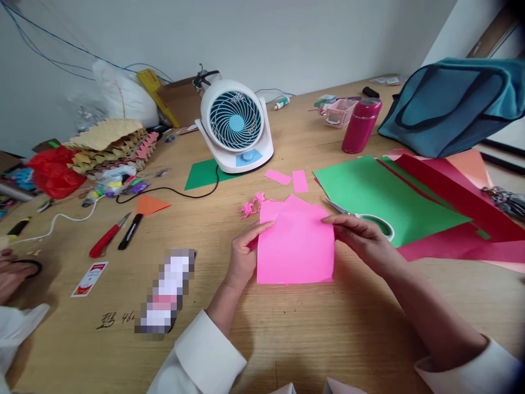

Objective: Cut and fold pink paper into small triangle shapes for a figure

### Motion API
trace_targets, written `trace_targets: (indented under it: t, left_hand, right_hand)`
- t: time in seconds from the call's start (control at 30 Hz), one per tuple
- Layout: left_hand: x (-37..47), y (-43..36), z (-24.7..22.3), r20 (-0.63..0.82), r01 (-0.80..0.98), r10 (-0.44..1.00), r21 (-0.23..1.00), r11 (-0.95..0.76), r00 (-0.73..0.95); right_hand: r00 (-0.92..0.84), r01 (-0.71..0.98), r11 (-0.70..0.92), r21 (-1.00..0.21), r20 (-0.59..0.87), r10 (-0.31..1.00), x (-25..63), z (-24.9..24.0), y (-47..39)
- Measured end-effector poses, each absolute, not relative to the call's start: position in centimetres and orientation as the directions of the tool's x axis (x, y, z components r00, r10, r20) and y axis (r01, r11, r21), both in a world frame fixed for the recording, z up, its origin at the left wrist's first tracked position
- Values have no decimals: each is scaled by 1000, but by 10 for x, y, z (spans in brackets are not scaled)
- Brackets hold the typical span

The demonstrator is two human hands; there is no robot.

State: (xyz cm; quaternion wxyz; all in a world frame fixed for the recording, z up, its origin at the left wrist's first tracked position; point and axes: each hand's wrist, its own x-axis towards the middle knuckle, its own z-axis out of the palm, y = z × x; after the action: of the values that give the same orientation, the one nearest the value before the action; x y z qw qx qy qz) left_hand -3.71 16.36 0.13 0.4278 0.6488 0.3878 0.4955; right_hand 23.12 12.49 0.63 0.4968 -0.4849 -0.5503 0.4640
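Note:
A bright pink sheet of paper (297, 246) is held up in front of me, tilted above the wooden table. My left hand (244, 253) pinches its left edge between thumb and fingers. At the upper right edge, my right hand (361, 238) grips the same sheet. White-handled scissors (391, 234) lie just behind my right hand, partly hidden by it, on a green sheet (381, 191). Beyond the pink sheet are small pink cut-outs (250, 208) and two pink paper strips (299, 181).
A white fan (235, 123) stands at the back, its black cord running left. A red knife (109, 236), a black cutter (130, 232) and a blurred phone (167, 290) lie left. Another person's hand (10, 276) is at far left. A pink bottle (361, 126) and blue bag (451, 109) stand right.

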Motion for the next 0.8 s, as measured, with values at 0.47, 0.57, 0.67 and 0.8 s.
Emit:
trace_targets:
  t: [0.47,0.57,0.67,0.8]
  left_hand:
    - [-39,168,-3,-54,-16,963,998,60,264]
    - [-35,168,-4,-112,-23,956,992,123,272]
    - [-33,167,-5,-130,-14,952,990,140,278]
    - [-37,168,-5,-72,116,941,993,35,331]
  right_hand:
    - [-287,636,318,-703,166,943,229,-3,123]
    - [-308,603,329,-726,168,936,225,-2,121]
    - [-369,543,381,-748,194,909,219,1,119]
    - [-380,544,353,-761,151,913,218,5,118]
